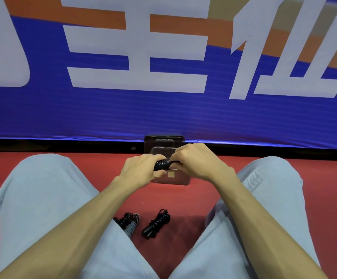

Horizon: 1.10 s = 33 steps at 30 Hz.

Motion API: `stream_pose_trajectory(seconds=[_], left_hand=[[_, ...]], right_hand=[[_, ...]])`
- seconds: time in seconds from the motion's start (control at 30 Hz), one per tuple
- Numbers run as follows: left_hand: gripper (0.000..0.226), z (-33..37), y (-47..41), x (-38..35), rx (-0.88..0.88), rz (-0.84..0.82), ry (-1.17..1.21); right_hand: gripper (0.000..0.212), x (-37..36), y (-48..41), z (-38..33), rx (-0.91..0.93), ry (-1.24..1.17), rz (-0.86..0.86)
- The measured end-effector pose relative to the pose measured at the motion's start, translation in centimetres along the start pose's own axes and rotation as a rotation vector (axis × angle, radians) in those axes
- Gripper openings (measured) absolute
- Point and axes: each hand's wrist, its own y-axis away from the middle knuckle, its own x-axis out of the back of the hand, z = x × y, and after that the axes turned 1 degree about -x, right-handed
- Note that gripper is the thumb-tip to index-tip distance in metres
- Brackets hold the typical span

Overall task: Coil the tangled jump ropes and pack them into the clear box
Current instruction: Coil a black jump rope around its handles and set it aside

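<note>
I am holding a tight black bundle of coiled jump rope point(162, 165) between both hands, just above the small clear plastic box point(180, 181). The bundle is lying crosswise, its glossy cord wound in close turns side by side, so it is looking like a short ribbed cylinder. Only its middle is showing between my hands.

My left hand point(140, 170) is gripping the left end. Its fingers point(155, 157) are curling over the top and the thumb point(159, 174) is pressing in from beneath, so they are clamped on the rope. My right hand point(195, 161) is closing on the right end, with its fingers bent down and drawn together around the cord. I cannot tell whether they are pinching a loose end or the bundle itself.

The box is sitting on the red floor point(183, 200) out beyond my knees. Its clear lid point(164, 140) is standing upright behind it, against the bottom edge of the blue banner with large white characters point(163, 113). My hands are hiding what is inside the box.

Nearer to me, between my legs in light blue-grey trousers point(42, 198), two more ropes are lying on the floor, just beside each other. A second black coiled rope point(157, 223) is lying slantwise. A dark tangled rope with a grey ribbed handle point(129, 222) is lying partly behind my left trouser leg.
</note>
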Motion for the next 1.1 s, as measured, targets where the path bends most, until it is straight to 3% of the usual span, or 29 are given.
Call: stream_pose_trajectory(seconds=[0.13, 0.27, 0.4, 0.53, 0.7, 0.87, 1.0, 1.1], left_hand=[[0.049, 0.7, 0.1, 1.1, -0.127, -0.022, -0.014], [0.064, 1.7, 1.0, 2.5, -0.074, -0.037, 0.054], [0.049, 2.7, 1.4, 2.7, -0.028, -0.008, 0.200], [0.025, 2.5, 1.0, 3.0, -0.033, 0.019, 0.608], [0.016, 2.4, 0.8, 4.5, -0.011, 0.167, 1.065], [0.028, 2.4, 0.9, 4.8, 0.111, 0.163, 1.236], [0.016, 2.5, 0.6, 4.5, 0.123, 0.126, 1.344], [0.034, 2.5, 0.7, 4.5, 0.077, 0.030, 1.365]], right_hand=[[0.016, 0.5, 0.5, 1.3, -0.057, -0.121, 0.176], [0.010, 0.0, 0.8, 2.0, -0.065, -0.272, 0.317], [0.005, -0.7, 0.3, 2.0, -0.103, -0.402, 0.314], [0.011, -0.9, 0.1, 2.7, -0.226, -0.689, 0.343], [0.025, -1.3, 0.0, 2.5, -0.309, -0.712, 0.292], [0.019, -0.2, 0.1, 2.1, -0.225, -0.850, 0.112], [0.015, -0.4, -0.1, 1.6, -0.208, -0.866, -0.058], [0.017, -0.8, -0.2, 1.5, -0.193, -0.873, -0.117]])
